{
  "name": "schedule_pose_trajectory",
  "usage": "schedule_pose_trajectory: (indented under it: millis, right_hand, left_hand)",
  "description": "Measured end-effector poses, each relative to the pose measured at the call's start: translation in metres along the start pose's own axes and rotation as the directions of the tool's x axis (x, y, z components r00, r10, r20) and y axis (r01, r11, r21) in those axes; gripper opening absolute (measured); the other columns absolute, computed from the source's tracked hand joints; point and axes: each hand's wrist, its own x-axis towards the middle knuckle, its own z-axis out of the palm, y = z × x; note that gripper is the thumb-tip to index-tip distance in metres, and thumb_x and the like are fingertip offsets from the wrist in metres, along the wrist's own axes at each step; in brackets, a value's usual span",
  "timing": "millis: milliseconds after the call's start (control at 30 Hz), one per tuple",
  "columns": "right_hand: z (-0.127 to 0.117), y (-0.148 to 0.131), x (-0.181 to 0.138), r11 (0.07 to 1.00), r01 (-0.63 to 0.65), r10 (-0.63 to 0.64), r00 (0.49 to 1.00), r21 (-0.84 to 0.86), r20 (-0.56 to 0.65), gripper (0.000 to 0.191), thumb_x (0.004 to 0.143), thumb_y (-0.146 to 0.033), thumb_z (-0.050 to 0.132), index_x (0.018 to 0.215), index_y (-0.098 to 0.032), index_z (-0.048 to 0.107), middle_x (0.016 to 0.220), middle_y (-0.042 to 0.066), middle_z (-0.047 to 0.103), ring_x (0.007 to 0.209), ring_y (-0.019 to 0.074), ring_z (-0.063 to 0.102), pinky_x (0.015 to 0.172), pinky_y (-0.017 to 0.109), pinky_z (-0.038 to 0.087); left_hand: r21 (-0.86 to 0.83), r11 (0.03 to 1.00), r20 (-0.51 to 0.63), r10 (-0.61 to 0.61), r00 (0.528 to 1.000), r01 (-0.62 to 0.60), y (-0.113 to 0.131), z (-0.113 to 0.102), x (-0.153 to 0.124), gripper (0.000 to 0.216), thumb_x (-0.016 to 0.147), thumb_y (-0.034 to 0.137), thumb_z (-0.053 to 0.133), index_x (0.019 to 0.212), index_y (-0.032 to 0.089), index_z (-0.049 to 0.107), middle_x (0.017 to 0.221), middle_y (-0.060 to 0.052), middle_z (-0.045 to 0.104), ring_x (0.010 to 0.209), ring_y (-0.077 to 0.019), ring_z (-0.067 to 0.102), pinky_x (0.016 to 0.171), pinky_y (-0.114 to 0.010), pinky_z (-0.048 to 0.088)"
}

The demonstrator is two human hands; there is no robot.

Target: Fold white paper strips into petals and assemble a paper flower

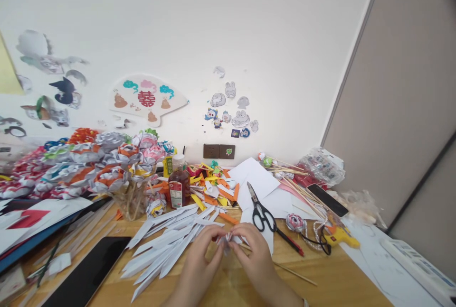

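Near the front of the wooden table, my left hand point(205, 251) and my right hand point(253, 255) meet, fingertips pinched together. Between them is a small piece of folded white paper point(227, 239) with reddish edges, mostly covered by the fingers. A thin wooden stick point(245, 246) shows beside my right fingers; whether it joins the paper I cannot tell. Many white paper strips point(171, 238) fan out left of my left hand. Beyond my right hand lie black-handled scissors point(262, 212) and a dark pen with a red end point(290, 241).
Paper flowers point(107, 164) heap up at the back left, beside a bottle of brown liquid point(179, 183). Orange and yellow paper scraps point(213, 188) lie behind my hands. To the right are a paper rosette point(295, 222), a phone point(327, 200) and a yellow glue gun point(342, 237). A black tablet point(90, 271) lies front left.
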Motion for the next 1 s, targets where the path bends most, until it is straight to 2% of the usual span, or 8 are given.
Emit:
schedule_pose_trajectory:
  millis: [300,467,667,867,1000]
  right_hand:
    - [-0.004,-0.003,0.001,1.0,0.023,-0.023,0.999,-0.005,0.04,0.01,0.082,-0.017,0.053,0.085,-0.023,0.06,0.084,0.002,0.064,0.082,0.0171,0.058,0.074,0.029,0.045]
    - [-0.003,-0.001,0.0,1.0,0.027,-0.027,1.0,0.016,0.013,0.012,0.08,-0.014,0.054,0.086,-0.023,0.059,0.085,0.002,0.064,0.083,0.017,0.058,0.074,0.028,0.045]
    - [-0.003,-0.003,0.0,0.999,0.015,-0.017,0.999,0.041,0.049,0.011,0.081,-0.015,0.053,0.087,-0.023,0.058,0.085,0.003,0.063,0.082,0.0173,0.058,0.074,0.028,0.045]
    - [-0.006,-0.003,0.004,0.986,-0.088,0.079,0.994,0.14,0.071,0.017,0.072,-0.01,0.058,0.083,-0.022,0.059,0.084,0.001,0.062,0.08,0.0166,0.058,0.073,0.027,0.046]
    - [-0.004,0.001,0.004,0.933,-0.269,0.227,0.956,0.241,0.186,0.016,0.068,-0.011,0.059,0.081,-0.02,0.056,0.082,0.001,0.062,0.079,0.017,0.06,0.071,0.027,0.048]
  left_hand:
    - [-0.032,0.993,0.005,-0.114,0.993,0.114,0.004,-0.001,0.003,0.006,0.079,0.025,0.053,0.08,0.02,0.057,0.081,-0.003,0.063,0.079,-0.0192,0.059,0.073,-0.029,0.048]
    - [-0.043,0.995,0.025,-0.085,0.996,0.086,0.002,-0.002,0.003,0.005,0.077,0.025,0.056,0.077,0.021,0.058,0.08,-0.003,0.064,0.078,-0.0196,0.059,0.073,-0.029,0.047]
    - [-0.055,0.995,0.029,-0.086,0.996,0.087,-0.002,0.0,0.003,0.006,0.079,0.027,0.055,0.075,0.021,0.055,0.077,-0.002,0.061,0.076,-0.0184,0.057,0.071,-0.028,0.046]
    - [-0.024,0.992,0.095,-0.123,0.988,0.126,0.002,-0.006,0.007,0.009,0.076,0.028,0.055,0.071,0.021,0.053,0.074,-0.001,0.058,0.074,-0.0188,0.055,0.069,-0.028,0.044]
    - [-0.048,0.984,0.161,-0.162,0.974,0.172,0.003,-0.009,0.012,0.015,0.074,0.032,0.055,0.067,0.02,0.05,0.07,0.0,0.055,0.07,-0.0174,0.052,0.066,-0.026,0.041]
